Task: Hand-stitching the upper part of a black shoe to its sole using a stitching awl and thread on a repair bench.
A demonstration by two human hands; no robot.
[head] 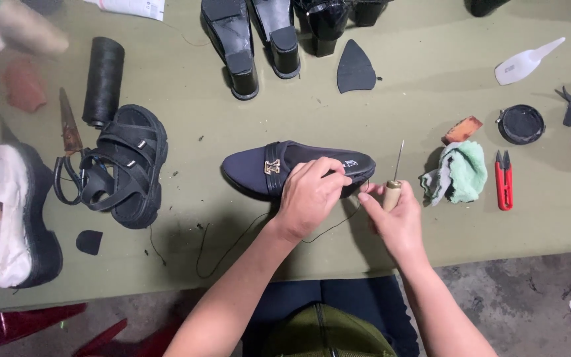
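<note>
Even, soft overhead light; short shadows under the hands. Glare on the glossy black heels. Top-left corner blurred; centre sharp.

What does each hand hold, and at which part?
Left hand grips the dark navy slip-on shoe at its heel end; right hand holds the wooden-handled awl by its handle.

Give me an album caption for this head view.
Left hand steadies a dark shoe; right hand holds an awl.

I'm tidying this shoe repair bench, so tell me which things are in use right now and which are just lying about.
In use: dark blue slip-on shoe under the left hand; wooden-handled awl in the right hand; black thread.

Lying about: black strappy sandal, thread spool, red snips, green cloth, round tin, old scissors.
</note>
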